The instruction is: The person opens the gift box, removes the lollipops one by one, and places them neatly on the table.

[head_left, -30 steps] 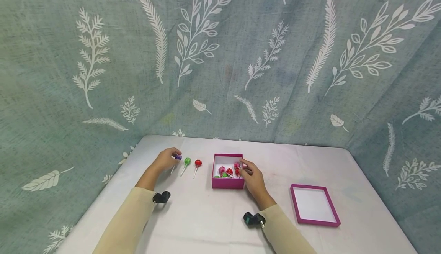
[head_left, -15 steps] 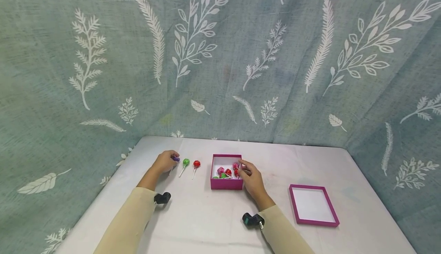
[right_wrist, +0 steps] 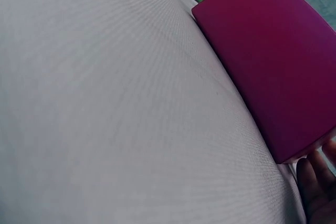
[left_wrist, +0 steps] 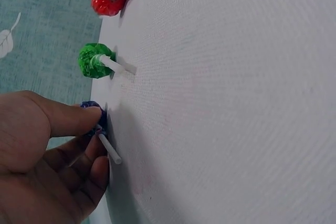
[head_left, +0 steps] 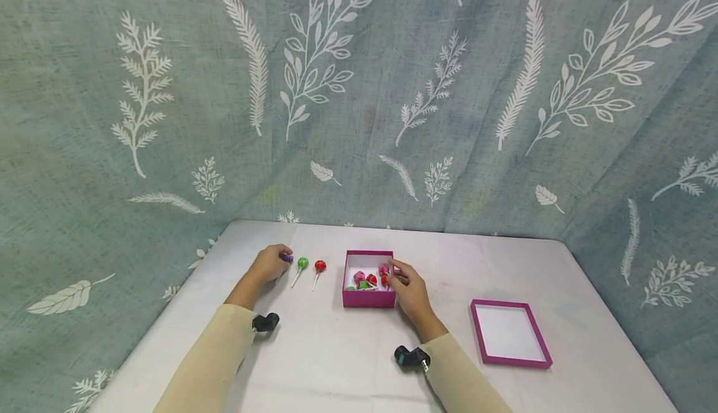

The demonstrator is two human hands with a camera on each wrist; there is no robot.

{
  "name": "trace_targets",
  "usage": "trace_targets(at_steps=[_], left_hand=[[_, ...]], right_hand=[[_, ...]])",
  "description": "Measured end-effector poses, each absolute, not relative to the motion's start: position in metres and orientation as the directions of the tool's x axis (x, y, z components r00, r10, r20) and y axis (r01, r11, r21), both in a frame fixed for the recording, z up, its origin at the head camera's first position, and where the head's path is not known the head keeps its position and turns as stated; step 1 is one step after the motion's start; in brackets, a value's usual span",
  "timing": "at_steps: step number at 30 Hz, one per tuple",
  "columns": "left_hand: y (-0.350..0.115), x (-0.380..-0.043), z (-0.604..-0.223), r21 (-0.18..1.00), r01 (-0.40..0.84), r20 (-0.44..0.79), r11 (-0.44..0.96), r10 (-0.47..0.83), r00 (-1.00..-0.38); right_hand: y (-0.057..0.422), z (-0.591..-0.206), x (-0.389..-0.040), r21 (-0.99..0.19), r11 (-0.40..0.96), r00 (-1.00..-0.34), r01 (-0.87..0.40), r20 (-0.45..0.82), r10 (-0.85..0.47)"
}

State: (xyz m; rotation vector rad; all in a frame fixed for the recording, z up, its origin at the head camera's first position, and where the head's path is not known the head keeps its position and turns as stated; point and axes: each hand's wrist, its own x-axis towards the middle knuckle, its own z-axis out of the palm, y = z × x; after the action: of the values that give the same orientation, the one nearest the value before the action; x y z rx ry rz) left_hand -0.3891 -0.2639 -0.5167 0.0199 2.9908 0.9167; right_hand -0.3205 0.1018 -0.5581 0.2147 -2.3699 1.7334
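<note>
My left hand [head_left: 269,262] pinches a purple-wrapped lollipop [left_wrist: 94,121] between thumb and fingers, low over the tabletop; its white stick points out below the fingers in the left wrist view. To its right lie a green lollipop [head_left: 303,263] and a red lollipop [head_left: 320,266], a little apart. An open magenta box [head_left: 368,299] holds several pink, red and green lollipops [head_left: 359,277]. My right hand [head_left: 412,288] grips the box's right wall, with thumb and fingertip at the rim; in the right wrist view some fingers [right_wrist: 316,177] are against its outer side.
A magenta lid [head_left: 512,333] with a white inside lies face up at the right. White cloth covers the table [head_left: 325,351]. A grey-green leaf-patterned curtain [head_left: 359,101] hangs behind and along both sides.
My left fingers have closed further over the purple lollipop, which now shows less. The view has shifted slightly. My right hand stays at the box.
</note>
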Motion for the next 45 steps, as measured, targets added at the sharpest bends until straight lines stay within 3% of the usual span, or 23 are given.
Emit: trace_targets(at_steps=[8, 15, 24, 35, 45], left_hand=[[-0.267, -0.389, -0.509, 0.548, 0.038, 0.018, 0.836, 0.034, -0.999], [-0.262, -0.382, -0.484, 0.463, 0.058, 0.063, 0.884, 0.033, -0.997], [-0.224, -0.367, -0.462, 0.483, 0.124, 0.071, 0.867, 0.103, -0.992], [-0.181, -0.353, -0.457, 0.492, 0.268, 0.154, 0.828, 0.221, -0.963], [-0.142, -0.343, -0.452, 0.545, 0.326, 0.163, 0.773, 0.284, -0.945]], right_hand=[[0.102, -0.556, -0.32, -0.925, 0.288, -0.965, -0.249, 0.26, 0.001], [0.103, -0.555, -0.32, -0.923, 0.289, -0.965, -0.253, 0.264, -0.001], [0.103, -0.558, -0.321, -0.926, 0.283, -0.966, -0.249, 0.258, -0.007], [0.102, -0.559, -0.319, -0.929, 0.28, -0.968, -0.243, 0.251, -0.008], [0.102, -0.559, -0.32, -0.929, 0.279, -0.968, -0.242, 0.25, -0.006]])
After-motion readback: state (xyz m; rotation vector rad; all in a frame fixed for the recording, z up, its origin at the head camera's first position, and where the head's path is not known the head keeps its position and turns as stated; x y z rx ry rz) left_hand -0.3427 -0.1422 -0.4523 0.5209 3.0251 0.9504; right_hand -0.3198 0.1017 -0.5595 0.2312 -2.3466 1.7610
